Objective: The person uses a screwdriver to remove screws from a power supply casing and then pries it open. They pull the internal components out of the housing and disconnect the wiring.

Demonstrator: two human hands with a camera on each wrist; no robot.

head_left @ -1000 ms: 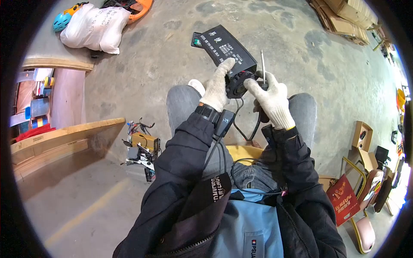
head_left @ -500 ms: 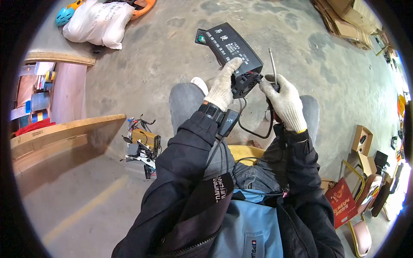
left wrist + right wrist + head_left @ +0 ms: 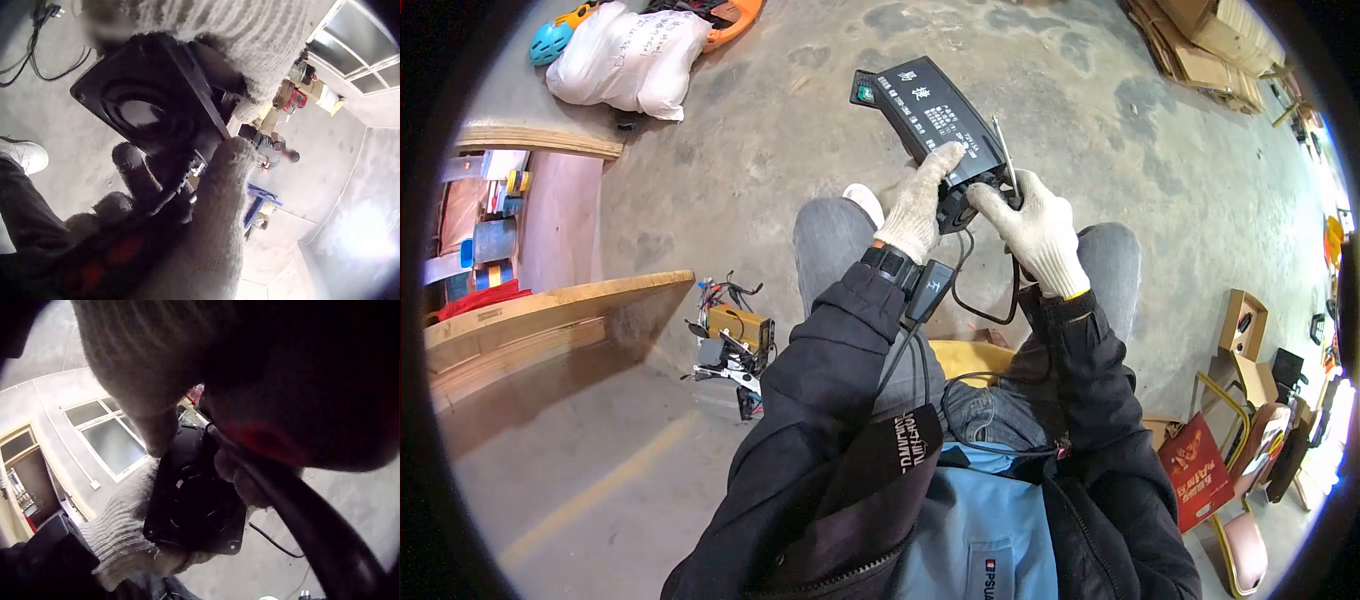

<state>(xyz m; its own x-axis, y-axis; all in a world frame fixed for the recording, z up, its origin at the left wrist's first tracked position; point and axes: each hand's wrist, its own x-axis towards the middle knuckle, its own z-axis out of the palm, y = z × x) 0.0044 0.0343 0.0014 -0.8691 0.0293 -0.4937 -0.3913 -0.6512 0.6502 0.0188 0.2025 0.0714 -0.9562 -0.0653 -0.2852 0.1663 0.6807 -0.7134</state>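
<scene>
A black charger-like box (image 3: 940, 105) with white lettering is held over the floor between the knees. My gloved left hand (image 3: 915, 205) grips its near end, thumb on the lettered face. At that end sits a square black cooling fan (image 3: 197, 500), its round middle showing in both wrist views. My gloved right hand (image 3: 1040, 225) holds a screwdriver (image 3: 1006, 158), shaft pointing up and away, while its thumb and fingertips are at the fan's edge. A flap with a green patch (image 3: 866, 93) sticks out at the box's far end.
A black cable (image 3: 985, 318) loops below the hands. On the floor to the left lies a pile of parts with a gold box (image 3: 738, 328), beside a wooden board (image 3: 560, 305). A white sack (image 3: 630, 60) lies far left, cardboard (image 3: 1190, 55) far right, chairs (image 3: 1240, 540) near right.
Half a second ago the fan was tilted and my right hand was farther right. Now the right hand has moved left against the fan, which sits closer to the box end.
</scene>
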